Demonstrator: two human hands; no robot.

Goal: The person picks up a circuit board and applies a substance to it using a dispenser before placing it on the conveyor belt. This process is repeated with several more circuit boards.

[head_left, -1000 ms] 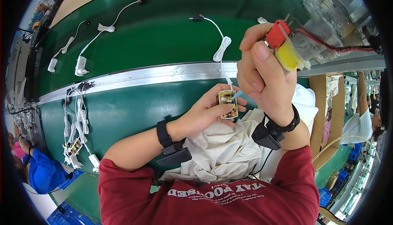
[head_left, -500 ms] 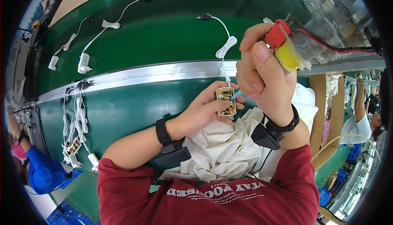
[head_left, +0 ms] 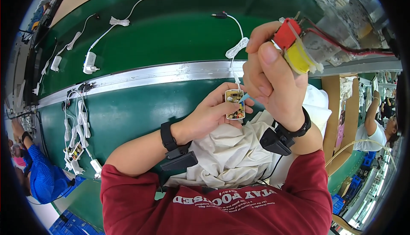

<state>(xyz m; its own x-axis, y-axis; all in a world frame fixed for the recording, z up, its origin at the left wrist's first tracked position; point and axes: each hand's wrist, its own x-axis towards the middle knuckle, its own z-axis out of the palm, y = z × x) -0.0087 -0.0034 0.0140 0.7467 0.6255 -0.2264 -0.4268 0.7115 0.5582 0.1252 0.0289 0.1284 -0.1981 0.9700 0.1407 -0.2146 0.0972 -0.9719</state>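
Observation:
My left hand is closed around an opened power adapter, its circuit board facing up in a white half-shell. The thumb lies over the board's left edge. A white coiled cable runs from the adapter's top edge to a black plug on the far side. My right hand grips a dispensing tool with a red block, yellow tape, a cloudy barrel and red and black wires. Its blue tapered tip reaches down to the board; whether it touches cannot be made out.
Adapters with coiled cables, one white adapter among them, lie on the green belt beyond a metal rail. A cable bundle lies left. A cardboard box stands right. Cream cloth covers my lap. Co-workers sit on both sides.
The adapters on the far belt have shifted slightly right, and another has come into view at the far left. My right hand has moved slightly left; my left hand keeps hold of the adapter.

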